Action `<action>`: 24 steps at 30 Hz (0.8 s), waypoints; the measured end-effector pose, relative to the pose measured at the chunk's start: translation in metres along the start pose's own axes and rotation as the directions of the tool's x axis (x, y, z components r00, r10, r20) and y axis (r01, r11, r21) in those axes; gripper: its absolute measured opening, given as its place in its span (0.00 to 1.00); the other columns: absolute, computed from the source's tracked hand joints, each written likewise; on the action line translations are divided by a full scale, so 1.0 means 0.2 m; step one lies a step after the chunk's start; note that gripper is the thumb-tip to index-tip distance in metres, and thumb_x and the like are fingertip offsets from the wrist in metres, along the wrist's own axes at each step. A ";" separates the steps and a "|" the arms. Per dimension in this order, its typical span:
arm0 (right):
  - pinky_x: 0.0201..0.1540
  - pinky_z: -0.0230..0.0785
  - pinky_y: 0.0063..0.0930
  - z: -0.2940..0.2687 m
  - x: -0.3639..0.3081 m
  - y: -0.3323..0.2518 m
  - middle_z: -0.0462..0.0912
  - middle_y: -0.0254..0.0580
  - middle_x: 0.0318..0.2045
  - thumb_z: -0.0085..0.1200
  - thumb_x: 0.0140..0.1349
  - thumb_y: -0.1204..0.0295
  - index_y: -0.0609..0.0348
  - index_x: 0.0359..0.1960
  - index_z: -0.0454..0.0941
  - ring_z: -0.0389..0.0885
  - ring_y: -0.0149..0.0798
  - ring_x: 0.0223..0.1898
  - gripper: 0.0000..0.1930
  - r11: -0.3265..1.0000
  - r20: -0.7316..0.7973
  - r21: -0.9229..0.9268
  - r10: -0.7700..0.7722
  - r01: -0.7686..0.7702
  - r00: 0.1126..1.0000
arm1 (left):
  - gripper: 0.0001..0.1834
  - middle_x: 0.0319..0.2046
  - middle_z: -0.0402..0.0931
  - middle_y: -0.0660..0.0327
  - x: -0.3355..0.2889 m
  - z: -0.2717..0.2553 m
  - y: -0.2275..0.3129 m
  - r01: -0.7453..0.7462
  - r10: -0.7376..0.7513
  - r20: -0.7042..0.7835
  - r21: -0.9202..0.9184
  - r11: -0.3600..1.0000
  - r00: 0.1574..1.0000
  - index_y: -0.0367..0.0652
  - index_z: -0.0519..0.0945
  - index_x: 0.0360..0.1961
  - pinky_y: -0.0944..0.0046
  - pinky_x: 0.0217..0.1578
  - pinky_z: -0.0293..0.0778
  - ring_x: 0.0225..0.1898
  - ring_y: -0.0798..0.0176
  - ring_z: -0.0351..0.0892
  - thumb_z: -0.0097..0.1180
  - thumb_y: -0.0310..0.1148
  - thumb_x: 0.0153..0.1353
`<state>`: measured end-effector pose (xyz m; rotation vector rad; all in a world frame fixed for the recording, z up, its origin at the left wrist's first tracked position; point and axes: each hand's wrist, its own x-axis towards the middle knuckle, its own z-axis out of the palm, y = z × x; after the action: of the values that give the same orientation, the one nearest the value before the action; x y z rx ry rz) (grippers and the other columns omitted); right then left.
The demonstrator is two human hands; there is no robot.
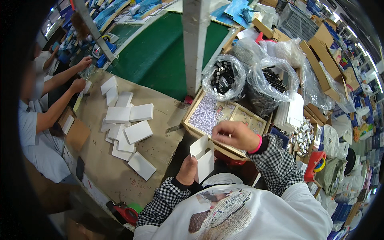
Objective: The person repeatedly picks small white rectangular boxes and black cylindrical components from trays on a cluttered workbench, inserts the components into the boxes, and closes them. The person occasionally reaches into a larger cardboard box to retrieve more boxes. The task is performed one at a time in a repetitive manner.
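My left hand (187, 171) is closed round a small white cardboard box (205, 163), held upright in front of my chest with its top flap raised. Just right of the box, my right hand (239, 136) hovers over the near part of a shallow wooden tray (222, 149). Its fingers are bent together; whatever they may hold is too small or hidden to make out. Many tiny whitish-purple pieces (203, 116) lie in the tray's left compartment. Several white boxes (138, 132) are heaped on the brown-covered table (163, 110) to the left.
Behind the tray stand a clear bag of black parts (225, 78) and another bag (276, 80). White flat cartons (291, 113) and a bin of small metallic parts (305, 137) are at right. A metal post (195, 48) rises beside a green belt (150, 52). A co-worker's hands (80, 85) are far left.
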<state>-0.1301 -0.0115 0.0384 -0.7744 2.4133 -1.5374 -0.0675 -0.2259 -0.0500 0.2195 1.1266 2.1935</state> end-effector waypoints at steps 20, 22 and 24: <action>0.29 0.72 0.31 -0.04 -0.76 -0.17 0.79 0.43 0.26 0.54 0.57 0.66 0.59 0.32 0.77 0.79 0.44 0.27 0.09 0.930 -0.619 -0.213 0.109 -0.300 0.778 | 0.56 0.50 0.69 0.56 0.22 0.42 -0.20 0.364 -0.295 0.487 -0.051 0.930 0.822 0.36 0.59 0.59 0.60 0.48 0.71 0.49 0.61 0.72 0.55 0.72 0.40; 0.34 0.72 0.31 -0.12 -0.88 -0.05 0.80 0.46 0.30 0.52 0.58 0.67 0.59 0.35 0.78 0.80 0.46 0.31 0.09 0.890 -0.759 -0.105 0.217 -0.444 0.614 | 0.58 0.47 0.70 0.54 0.23 0.45 -0.23 0.359 -0.316 0.450 -0.013 0.933 0.836 0.35 0.60 0.58 0.61 0.45 0.72 0.46 0.60 0.73 0.50 0.75 0.38; 0.39 0.72 0.34 -0.22 -0.99 0.13 0.80 0.48 0.32 0.53 0.57 0.67 0.60 0.35 0.79 0.80 0.47 0.35 0.10 0.722 -0.704 -0.116 0.425 -0.682 0.570 | 0.60 0.39 0.74 0.52 0.22 0.47 -0.25 0.311 -0.318 0.382 0.083 0.947 0.868 0.33 0.62 0.55 0.63 0.44 0.72 0.43 0.61 0.75 0.42 0.81 0.37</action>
<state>0.0117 0.1332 0.0095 0.6328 3.0262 -1.1617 -0.0386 -0.1149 -0.0365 0.4304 0.8861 1.7498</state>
